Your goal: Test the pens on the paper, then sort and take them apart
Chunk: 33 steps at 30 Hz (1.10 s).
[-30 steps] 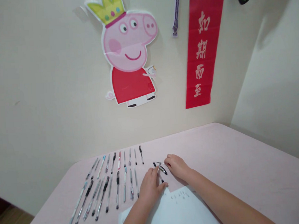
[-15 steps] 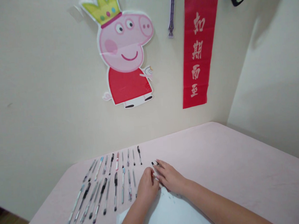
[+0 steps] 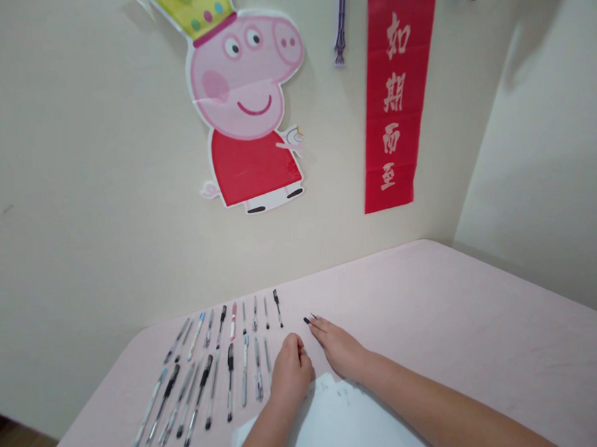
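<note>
My left hand (image 3: pixel 292 367) is above the top edge of a white paper sheet (image 3: pixel 359 420), its fingers curled in. Whatever lies inside them is hidden. Stretched forward to the right of it is my right hand (image 3: pixel 341 348), fingers together over the table. A black pen part (image 3: pixel 307 321) sticks out at its fingertips, with a thin dark tip beside it; the rest is hidden under the fingers. To the left, pens lie in two slanted rows, among them a black-capped pen (image 3: pixel 277 308) and a clear-barrelled pen (image 3: pixel 258 369).
The table wears a pale pink cover (image 3: pixel 432 296) and meets the wall at the back. Dark small marks show near the paper's top edge. On the wall are a cartoon pig cutout (image 3: pixel 255 166), a red banner (image 3: pixel 397 111) and a hanging purple strap (image 3: pixel 339 28).
My hands have moved apart. The left drew back a little to the left, while the black pen part shifted slightly and tilted at my right fingertips. The view dipped slightly.
</note>
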Available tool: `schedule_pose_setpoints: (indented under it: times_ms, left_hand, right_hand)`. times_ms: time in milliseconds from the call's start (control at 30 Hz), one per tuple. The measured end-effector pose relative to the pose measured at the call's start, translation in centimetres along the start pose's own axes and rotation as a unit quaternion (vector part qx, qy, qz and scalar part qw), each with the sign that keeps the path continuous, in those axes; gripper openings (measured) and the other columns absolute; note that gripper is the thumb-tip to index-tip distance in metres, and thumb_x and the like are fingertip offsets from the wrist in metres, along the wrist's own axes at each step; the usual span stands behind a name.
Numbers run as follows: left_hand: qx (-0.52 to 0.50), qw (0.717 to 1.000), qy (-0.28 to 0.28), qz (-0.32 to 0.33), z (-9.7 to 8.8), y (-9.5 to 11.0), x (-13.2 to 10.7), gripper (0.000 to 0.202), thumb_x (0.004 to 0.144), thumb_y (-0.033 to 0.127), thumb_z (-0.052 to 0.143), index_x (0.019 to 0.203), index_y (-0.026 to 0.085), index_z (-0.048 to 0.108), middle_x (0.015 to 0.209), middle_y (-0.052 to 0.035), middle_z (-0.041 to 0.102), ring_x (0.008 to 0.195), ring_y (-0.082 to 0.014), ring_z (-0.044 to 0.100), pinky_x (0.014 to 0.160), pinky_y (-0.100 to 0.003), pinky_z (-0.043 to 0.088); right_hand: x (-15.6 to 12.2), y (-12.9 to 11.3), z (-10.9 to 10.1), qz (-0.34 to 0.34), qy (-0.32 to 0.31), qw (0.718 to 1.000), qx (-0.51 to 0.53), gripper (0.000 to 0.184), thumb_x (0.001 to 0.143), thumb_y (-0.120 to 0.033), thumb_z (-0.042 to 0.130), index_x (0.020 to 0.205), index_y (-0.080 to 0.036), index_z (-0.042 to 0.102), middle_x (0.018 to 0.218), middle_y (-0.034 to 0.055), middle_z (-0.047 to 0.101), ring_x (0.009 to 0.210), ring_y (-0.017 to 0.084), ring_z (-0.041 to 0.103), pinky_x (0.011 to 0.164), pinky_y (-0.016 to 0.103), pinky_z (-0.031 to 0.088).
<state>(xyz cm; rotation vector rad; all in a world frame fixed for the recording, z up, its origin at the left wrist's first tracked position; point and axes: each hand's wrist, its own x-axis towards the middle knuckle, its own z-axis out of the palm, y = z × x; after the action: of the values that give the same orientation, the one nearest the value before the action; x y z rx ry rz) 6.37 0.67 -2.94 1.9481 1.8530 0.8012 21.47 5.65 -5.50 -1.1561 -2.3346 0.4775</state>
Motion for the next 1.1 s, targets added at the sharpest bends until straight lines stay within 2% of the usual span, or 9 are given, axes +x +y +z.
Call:
schedule_pose_setpoints:
  times_ms: [200, 333, 433, 567, 833, 967, 1100]
  left_hand:
    - [0.016, 1.0, -0.012, 0.004, -0.1, 0.2, -0.1, 0.02, 0.071, 0.003, 0.038, 0.074, 0.023, 0.036, 0.075, 0.0004, 0.05, 0.071, -0.0147, 0.05, 0.064, -0.025, 0.034]
    - [0.019, 1.0, -0.016, 0.002, -0.1, 0.3, -0.1, 0.019, 0.071, 0.004, 0.038, 0.074, 0.023, 0.037, 0.076, -0.0001, 0.051, 0.072, -0.0154, 0.05, 0.064, -0.026, 0.033]
    - [0.022, 1.0, -0.017, 0.003, -0.2, 0.5, -0.1, 0.019, 0.071, 0.004, 0.038, 0.074, 0.023, 0.036, 0.077, -0.0003, 0.051, 0.072, -0.0155, 0.05, 0.063, -0.026, 0.032]
    - [0.023, 0.999, -0.021, 0.006, -0.3, 0.6, -0.1, 0.02, 0.07, 0.003, 0.037, 0.073, 0.023, 0.036, 0.076, -0.0001, 0.05, 0.071, -0.0151, 0.049, 0.063, -0.025, 0.032]
    - [0.031, 0.999, -0.02, 0.012, -0.3, 0.6, -0.1, 0.018, 0.071, 0.004, 0.038, 0.074, 0.022, 0.037, 0.076, -0.0005, 0.05, 0.071, -0.0153, 0.049, 0.063, -0.025, 0.031]
    - [0.032, 0.999, -0.022, 0.015, -0.2, 0.5, 0.0, 0.016, 0.074, 0.006, 0.038, 0.075, 0.022, 0.038, 0.077, -0.0006, 0.051, 0.071, -0.0149, 0.049, 0.063, -0.025, 0.031]
    - [0.031, 0.999, -0.025, 0.013, 0.0, 0.3, 0.0, 0.016, 0.075, 0.006, 0.038, 0.075, 0.022, 0.038, 0.076, -0.0005, 0.051, 0.07, -0.0146, 0.049, 0.062, -0.025, 0.031]
  right_hand:
    - [0.7, 2.6, -1.4, 0.038, 0.026, 0.999, 0.016, 0.05, 0.084, -0.004, 0.033, 0.132, -0.011, 0.047, 0.141, 0.0138, 0.04, 0.132, 0.019, 0.034, 0.111, 0.039, 0.026]
    - [0.6, 3.0, -1.9, 0.012, 0.017, 1.0, -0.001, 0.055, 0.082, -0.002, 0.036, 0.133, -0.019, 0.046, 0.142, 0.0087, 0.04, 0.133, 0.017, 0.033, 0.11, 0.039, 0.026]
    - [0.6, 2.5, -2.1, -0.012, 0.001, 1.0, -0.029, 0.048, 0.084, -0.006, 0.039, 0.127, -0.024, 0.052, 0.142, 0.0069, 0.041, 0.132, 0.019, 0.033, 0.109, 0.043, 0.023]
    - [0.7, 1.9, -2.3, -0.024, -0.014, 0.999, -0.037, 0.048, 0.083, -0.005, 0.038, 0.126, -0.018, 0.054, 0.141, 0.0103, 0.041, 0.133, 0.021, 0.032, 0.109, 0.047, 0.02]
    - [1.8, 2.7, -1.1, 0.014, 0.028, 0.999, -0.034, 0.047, 0.082, -0.003, 0.035, 0.125, -0.009, 0.055, 0.139, 0.0129, 0.043, 0.133, 0.021, 0.032, 0.11, 0.037, 0.026]
    - [2.6, 5.3, -1.0, 0.051, 0.061, 0.996, -0.047, 0.048, 0.082, -0.002, 0.034, 0.124, -0.009, 0.055, 0.138, 0.0137, 0.045, 0.132, 0.021, 0.033, 0.11, 0.039, 0.026]
    - [3.0, 10.2, -2.2, 0.083, 0.102, 0.986, -0.105, 0.049, 0.077, 0.0, 0.037, 0.12, -0.01, 0.059, 0.133, 0.0131, 0.051, 0.129, 0.021, 0.039, 0.108, 0.037, 0.029]
